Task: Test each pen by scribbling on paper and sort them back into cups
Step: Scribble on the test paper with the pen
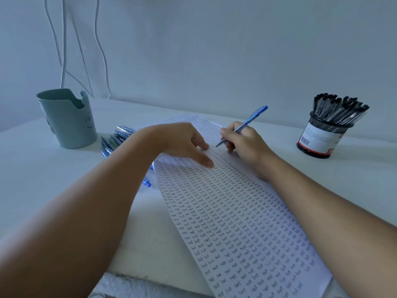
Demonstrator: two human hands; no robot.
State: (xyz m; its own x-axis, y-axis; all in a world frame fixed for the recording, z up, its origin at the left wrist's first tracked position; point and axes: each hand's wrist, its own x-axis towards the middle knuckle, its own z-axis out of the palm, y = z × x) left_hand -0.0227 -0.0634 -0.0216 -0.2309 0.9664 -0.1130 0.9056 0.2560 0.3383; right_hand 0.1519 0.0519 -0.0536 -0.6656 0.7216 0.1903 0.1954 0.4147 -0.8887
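Note:
A long sheet of paper (232, 222) covered in rows of small written marks runs from the table's front edge toward the back. My right hand (245, 145) grips a blue pen (249, 121) with its tip touching the paper near the far end. Flat on the paper just left of the tip rests my left hand (184, 143), fingers spread, holding nothing. A pile of blue pens (116, 138) lies on the table behind my left wrist, partly hidden by it. A pale green cup (68, 119) stands at the back left, a black mesh cup (322, 136) full of black pens at the right.
The white table (43, 179) meets a white wall at the back. Thin white cables (62, 50) hang down the wall behind the green cup. One blue pen end (147, 182) pokes out from under my left forearm beside the paper.

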